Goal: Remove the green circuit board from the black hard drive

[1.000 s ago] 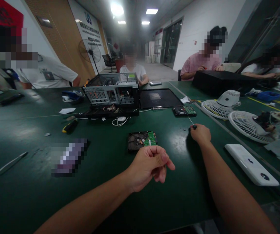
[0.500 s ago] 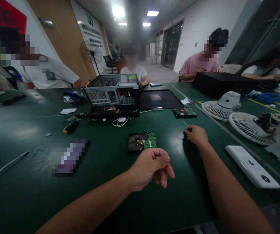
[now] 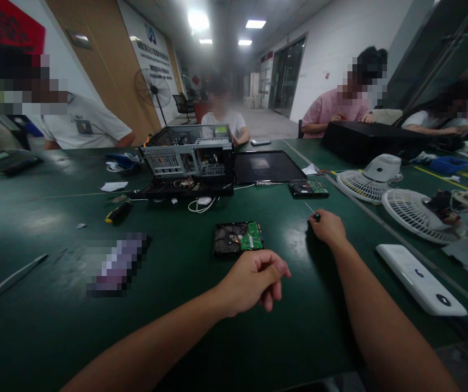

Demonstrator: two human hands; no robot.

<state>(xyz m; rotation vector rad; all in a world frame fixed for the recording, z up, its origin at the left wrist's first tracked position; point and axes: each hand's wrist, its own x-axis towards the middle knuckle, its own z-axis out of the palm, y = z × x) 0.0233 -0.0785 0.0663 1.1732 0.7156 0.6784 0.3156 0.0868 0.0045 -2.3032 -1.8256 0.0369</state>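
My right hand point(image 3: 331, 228) is closed around a thin-shafted screwdriver point(image 3: 316, 216), its tip pointing up and left over the green tabletop. Just in front of my left hand point(image 3: 258, 280) lies a hard drive point(image 3: 234, 238), its green circuit board facing up. The fingers of that hand are curled, with thumb and forefinger drawn together; whether something small sits between them I cannot make out. Farther off, beyond my right hand, rests a second hard drive point(image 3: 309, 189).
An opened computer case point(image 3: 189, 158) stands at the back, beside its black side panel point(image 3: 269, 166). Left are a yellow-black screwdriver point(image 3: 117, 212) and a blurred-out phone-like slab point(image 3: 119, 264). A white power bank point(image 3: 422, 280) and fan parts point(image 3: 417, 215) lie right. Several people sit around.
My left hand's fingers have curled in more, and thumb and forefinger have come closer together. My right hand with the screwdriver has barely shifted. Both hard drives stay put.
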